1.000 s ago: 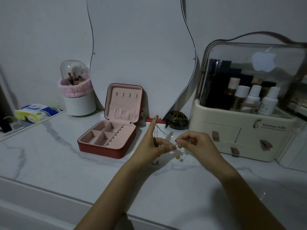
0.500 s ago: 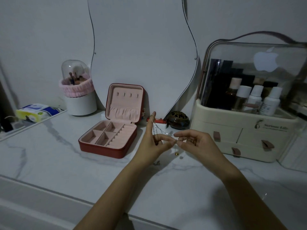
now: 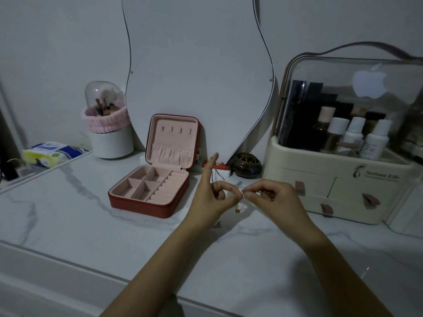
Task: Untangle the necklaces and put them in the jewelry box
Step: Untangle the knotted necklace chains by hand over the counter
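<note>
A marble desk (image 3: 68, 225) fills the lower frame, with a mirror (image 3: 196, 65) against the wall at upper center. Just right of center, above the desk, both hands work the necklaces (image 3: 229, 186). The left hand (image 3: 212, 200) pinches the thin chains, one finger raised; the right hand (image 3: 272, 200) pinches them close beside it. The box (image 3: 155, 177) lies open at center left, with nothing visible in its compartments.

We see a white marble tabletop (image 3: 68, 225); mid-frame sits the open jewelry box (image 3: 150, 191), a cosmetics organizer (image 3: 332, 191) at right.
</note>
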